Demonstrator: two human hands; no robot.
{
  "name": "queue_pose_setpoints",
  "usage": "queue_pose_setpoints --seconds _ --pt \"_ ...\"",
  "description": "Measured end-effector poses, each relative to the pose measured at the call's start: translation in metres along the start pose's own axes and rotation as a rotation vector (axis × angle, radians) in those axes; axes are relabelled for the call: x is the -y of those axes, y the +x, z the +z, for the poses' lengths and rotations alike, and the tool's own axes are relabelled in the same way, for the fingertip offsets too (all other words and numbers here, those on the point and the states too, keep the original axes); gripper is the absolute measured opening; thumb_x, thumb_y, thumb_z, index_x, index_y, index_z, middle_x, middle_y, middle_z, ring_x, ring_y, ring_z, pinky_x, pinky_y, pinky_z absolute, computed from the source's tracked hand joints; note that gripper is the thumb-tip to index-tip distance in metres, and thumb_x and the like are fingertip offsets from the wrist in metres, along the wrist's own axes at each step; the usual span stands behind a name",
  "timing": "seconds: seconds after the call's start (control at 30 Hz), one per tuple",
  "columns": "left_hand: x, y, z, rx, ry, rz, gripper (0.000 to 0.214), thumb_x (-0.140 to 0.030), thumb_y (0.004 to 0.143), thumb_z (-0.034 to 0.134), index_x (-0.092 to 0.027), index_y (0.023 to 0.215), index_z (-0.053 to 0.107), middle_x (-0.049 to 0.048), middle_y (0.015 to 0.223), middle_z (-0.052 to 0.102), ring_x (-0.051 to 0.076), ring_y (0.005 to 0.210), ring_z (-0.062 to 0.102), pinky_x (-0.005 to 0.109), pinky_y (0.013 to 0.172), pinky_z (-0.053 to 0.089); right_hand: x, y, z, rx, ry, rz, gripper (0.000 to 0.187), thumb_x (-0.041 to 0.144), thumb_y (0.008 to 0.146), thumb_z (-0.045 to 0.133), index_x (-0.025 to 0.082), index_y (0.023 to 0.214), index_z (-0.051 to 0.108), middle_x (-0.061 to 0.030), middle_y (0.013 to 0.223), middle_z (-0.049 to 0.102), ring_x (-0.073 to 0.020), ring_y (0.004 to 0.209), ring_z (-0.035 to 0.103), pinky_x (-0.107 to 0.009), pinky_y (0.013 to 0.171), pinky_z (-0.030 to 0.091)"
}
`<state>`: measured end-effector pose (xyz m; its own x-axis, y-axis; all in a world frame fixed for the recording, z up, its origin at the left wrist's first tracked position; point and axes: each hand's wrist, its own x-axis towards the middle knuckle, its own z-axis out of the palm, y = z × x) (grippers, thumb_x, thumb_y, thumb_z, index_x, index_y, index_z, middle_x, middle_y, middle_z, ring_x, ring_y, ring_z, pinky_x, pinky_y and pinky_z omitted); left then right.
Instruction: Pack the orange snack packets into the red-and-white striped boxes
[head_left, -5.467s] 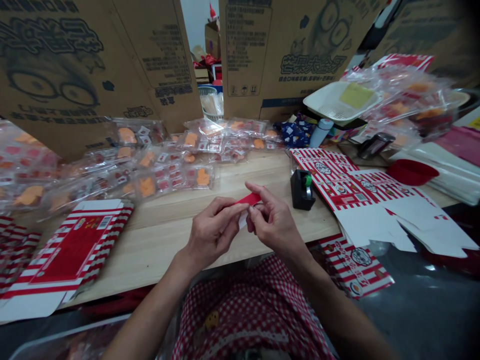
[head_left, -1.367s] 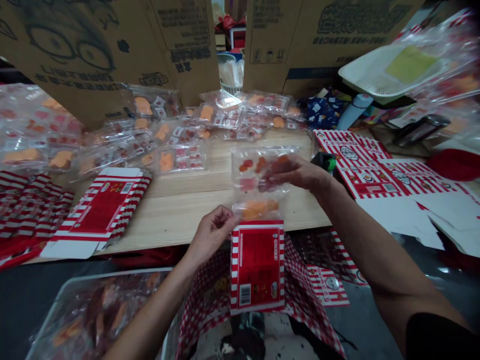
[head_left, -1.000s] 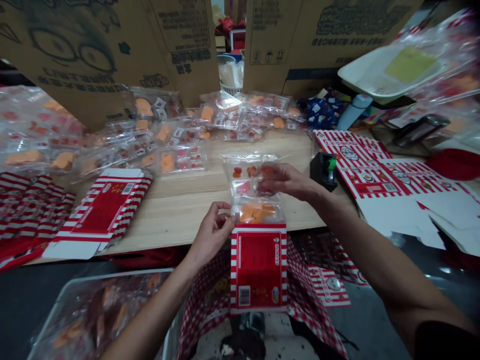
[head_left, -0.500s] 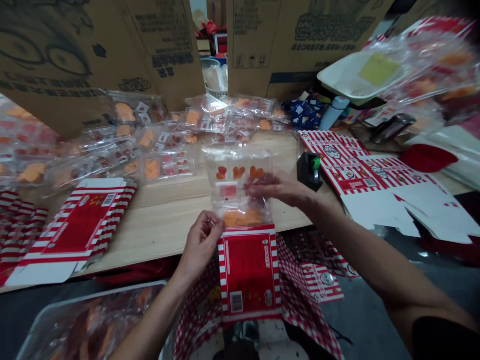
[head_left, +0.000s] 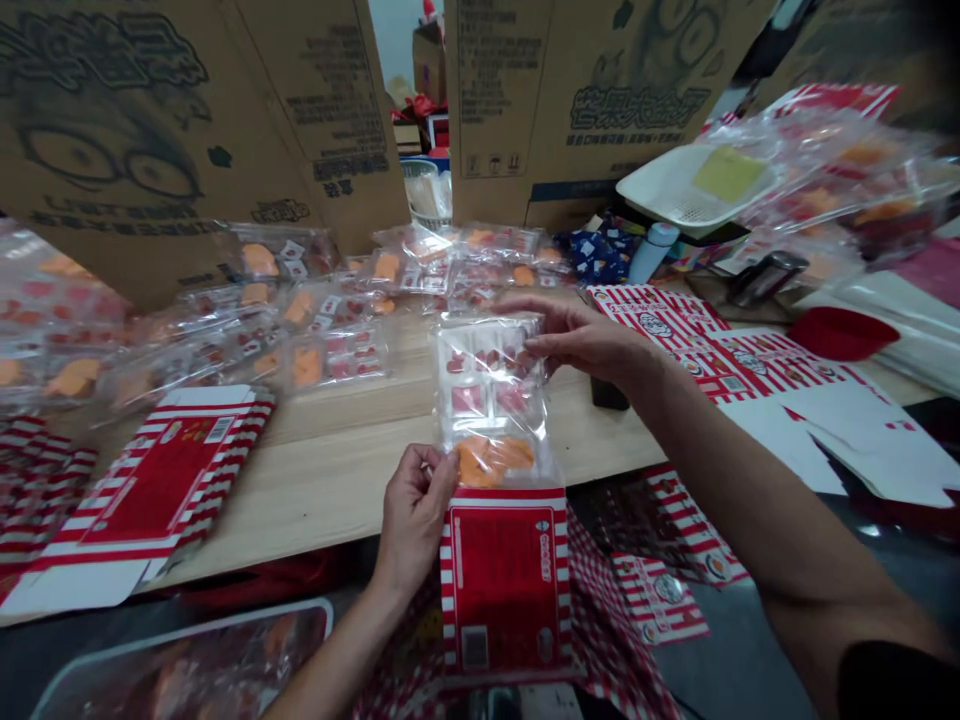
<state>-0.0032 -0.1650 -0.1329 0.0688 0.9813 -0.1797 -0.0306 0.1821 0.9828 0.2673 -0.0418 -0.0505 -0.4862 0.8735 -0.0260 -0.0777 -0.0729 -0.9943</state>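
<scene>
A red and white striped box point(head_left: 506, 590) lies over my lap, with its top end toward the table. From that end sticks out a clear plastic packet point(head_left: 491, 400) holding an orange piece and small red items in a tray. My left hand point(head_left: 416, 500) pinches the left corner where the packet meets the box. With thumb and fingers, my right hand point(head_left: 574, 340) grips the packet's upper right edge. How far the packet reaches inside the box is hidden.
Clear packets point(head_left: 420, 265) are heaped along the back of the table point(head_left: 330, 430). Folded striped boxes point(head_left: 172, 460) lie at left, flat striped cartons point(head_left: 735, 370) at right. Big cardboard boxes point(head_left: 262, 120) stand behind. A white basket point(head_left: 682, 190) sits back right; a plastic bin point(head_left: 187, 640) is below left.
My right hand has moved from the packet's middle to its upper right edge. The packet's tray now shows more plainly. The camera view has shifted slightly.
</scene>
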Motion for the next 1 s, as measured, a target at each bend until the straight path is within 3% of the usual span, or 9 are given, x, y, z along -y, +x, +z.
queue_pose_setpoints --seconds 0.07,0.23,0.4,0.53,0.63,0.73,0.87,1.0 --pt "-0.002 -0.001 -0.002 0.002 -0.007 -0.008 0.039 -0.054 0.088 0.064 -0.022 0.081 0.044 -0.0063 0.067 0.045 0.009 0.058 0.040 0.020 0.056 0.037 0.007 0.000 -0.002 0.080 -0.039 0.048 0.062 0.016 0.075 0.079 0.017 0.135 0.060 -0.0061 0.093 0.076 -0.0196 0.076 0.073 -0.023 0.056 0.059" --pt "-0.003 -0.008 -0.012 0.246 -0.022 -0.063 0.037 -0.049 0.083 0.071 -0.023 0.093 0.047 -0.0039 0.079 0.057 0.011 0.068 0.053 0.022 0.065 0.042 -0.015 -0.016 -0.002 0.189 -0.049 0.113 0.050 0.019 0.079 0.077 0.022 0.128 0.064 -0.0059 0.100 0.078 -0.0205 0.082 0.075 -0.025 0.064 0.060" --pt "0.004 -0.005 -0.009 0.138 -0.209 -0.166 0.060 -0.041 0.078 0.078 -0.029 0.121 0.037 -0.0011 0.093 0.069 0.017 0.082 0.068 0.032 0.079 0.053 -0.044 -0.029 0.016 0.301 -0.180 0.120 0.046 0.029 0.087 0.072 0.022 0.131 0.063 -0.0073 0.108 0.076 -0.0188 0.093 0.072 -0.031 0.081 0.058" --pt "0.003 -0.004 -0.012 0.215 -0.263 -0.169 0.076 -0.034 0.081 0.078 -0.027 0.140 0.031 0.0069 0.107 0.073 0.022 0.092 0.071 0.040 0.088 0.054 -0.046 -0.035 0.024 0.157 -0.530 -0.097 0.034 0.037 0.094 0.064 0.026 0.125 0.070 -0.0081 0.121 0.069 -0.0231 0.111 0.064 -0.040 0.098 0.049" --pt "-0.002 -0.007 -0.016 0.271 -0.243 -0.137 0.073 -0.033 0.083 0.076 -0.025 0.142 0.034 0.0098 0.113 0.072 0.023 0.098 0.070 0.040 0.092 0.053 -0.048 -0.036 0.028 0.138 -0.600 -0.212 0.031 0.037 0.099 0.055 0.029 0.125 0.069 -0.0075 0.122 0.068 -0.0237 0.113 0.062 -0.043 0.101 0.046" --pt "-0.005 -0.008 -0.019 0.289 -0.161 -0.106 0.071 -0.037 0.086 0.073 -0.026 0.144 0.035 0.0110 0.123 0.068 0.025 0.107 0.067 0.039 0.095 0.052 -0.056 -0.033 0.034 0.247 -0.689 -0.226 0.032 0.035 0.098 0.054 0.029 0.126 0.069 -0.0074 0.125 0.067 -0.0270 0.124 0.056 -0.048 0.106 0.041" --pt "0.002 -0.006 -0.025 0.318 -0.010 -0.047 0.078 -0.039 0.089 0.068 -0.027 0.152 0.024 0.0112 0.125 0.065 0.027 0.115 0.062 0.042 0.101 0.048 -0.066 -0.030 0.045 0.412 -0.911 -0.183 0.024 0.033 0.095 0.058 0.032 0.113 0.074 -0.0037 0.120 0.069 -0.0319 0.142 0.038 -0.062 0.117 0.014" --pt "0.009 -0.001 -0.028 0.344 -0.004 0.008 0.082 -0.037 0.090 0.068 -0.029 0.155 0.018 0.0101 0.121 0.065 0.025 0.110 0.063 0.044 0.101 0.046 -0.071 -0.031 0.059 0.381 -0.927 -0.148 0.038 0.034 0.098 0.054 0.031 0.136 0.061 -0.0061 0.127 0.067 -0.0286 0.142 0.038 -0.062 0.118 0.012"
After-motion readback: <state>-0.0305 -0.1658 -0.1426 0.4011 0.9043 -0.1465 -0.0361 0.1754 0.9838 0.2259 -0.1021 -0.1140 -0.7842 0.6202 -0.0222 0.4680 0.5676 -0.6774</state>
